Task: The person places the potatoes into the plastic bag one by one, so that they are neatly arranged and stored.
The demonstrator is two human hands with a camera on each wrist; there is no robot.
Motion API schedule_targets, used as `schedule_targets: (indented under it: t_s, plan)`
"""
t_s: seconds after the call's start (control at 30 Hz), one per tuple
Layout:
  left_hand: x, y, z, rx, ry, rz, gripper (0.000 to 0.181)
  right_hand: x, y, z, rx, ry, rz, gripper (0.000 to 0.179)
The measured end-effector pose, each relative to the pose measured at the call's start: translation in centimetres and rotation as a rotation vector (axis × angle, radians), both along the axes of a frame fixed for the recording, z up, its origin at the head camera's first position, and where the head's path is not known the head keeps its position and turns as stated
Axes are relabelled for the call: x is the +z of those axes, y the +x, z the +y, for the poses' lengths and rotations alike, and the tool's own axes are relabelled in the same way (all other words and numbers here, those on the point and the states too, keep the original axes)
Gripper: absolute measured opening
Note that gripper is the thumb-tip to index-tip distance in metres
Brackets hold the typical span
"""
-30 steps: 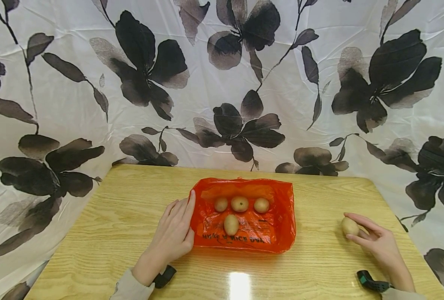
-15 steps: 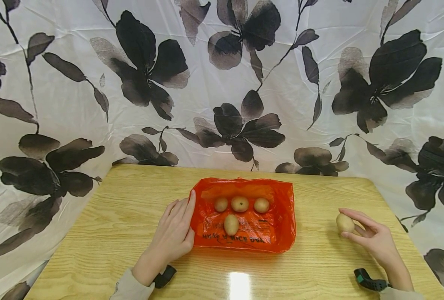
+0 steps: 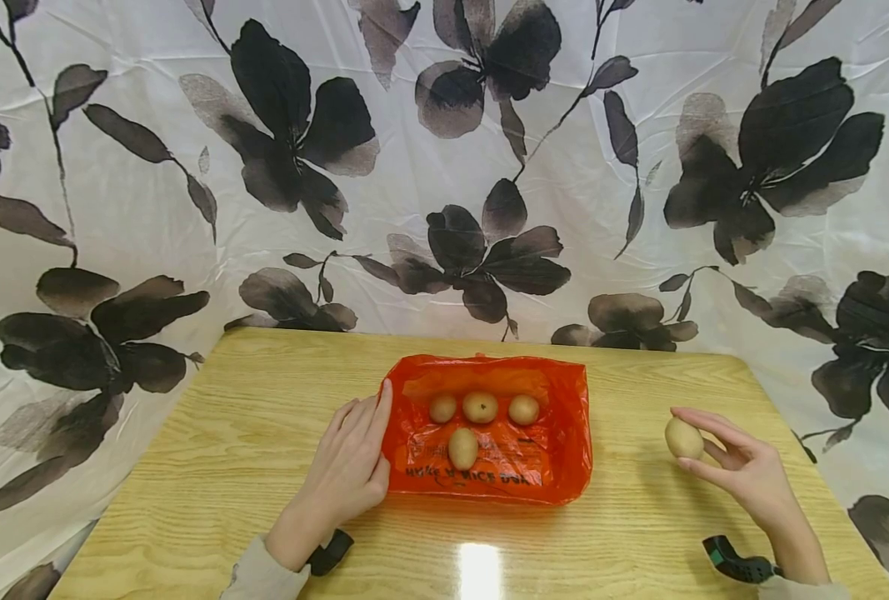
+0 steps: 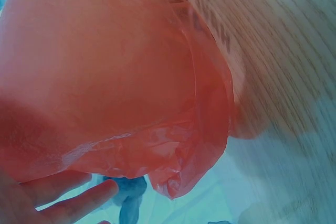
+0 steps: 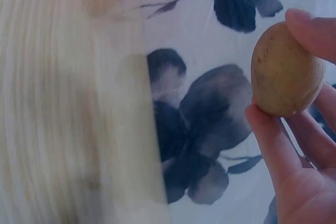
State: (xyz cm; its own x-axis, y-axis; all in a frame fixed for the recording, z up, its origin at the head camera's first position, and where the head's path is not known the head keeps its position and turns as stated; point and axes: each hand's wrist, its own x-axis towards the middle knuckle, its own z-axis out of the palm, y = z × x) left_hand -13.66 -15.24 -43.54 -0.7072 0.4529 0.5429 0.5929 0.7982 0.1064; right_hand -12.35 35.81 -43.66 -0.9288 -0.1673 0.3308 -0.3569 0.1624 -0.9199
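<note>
A potato (image 3: 684,438) is pinched between the thumb and fingers of my right hand (image 3: 751,475), raised over the right part of the table. The right wrist view shows the same potato (image 5: 286,71) with fingertips on opposite sides. In the middle of the table, a red plastic bag (image 3: 564,475) stands spread into a box shape, printed lettering on its floor. Inside it lie three potatoes in a row, the middle one (image 3: 480,408) largest, and a single potato (image 3: 462,450) in front. My left hand (image 3: 347,462) rests along the bag's left side, fingers extended.
The light wooden table (image 3: 624,550) carries the bag. Behind it and at its sides hangs a white cloth (image 3: 384,208) with dark flowers. Each wrist wears a black device, such as the right one (image 3: 740,562).
My right hand has moved left and slightly away from me, with the potato rising from near the table. The left hand and the bag have stayed put.
</note>
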Motion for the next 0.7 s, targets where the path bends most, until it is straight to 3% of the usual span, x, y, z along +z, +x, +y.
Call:
schedule_targets:
  t_s: [0.4,0.7]
  plan:
    - [-0.1,-0.1,0.0,-0.011,0.006,0.015,0.081,2.3,0.6,-2.1,0.024,0.000,0.058,0.062]
    - [-0.1,-0.1,-0.1,-0.006,0.001,0.010,0.081,4.4,0.9,-4.1,-0.034,0.117,0.069,0.062]
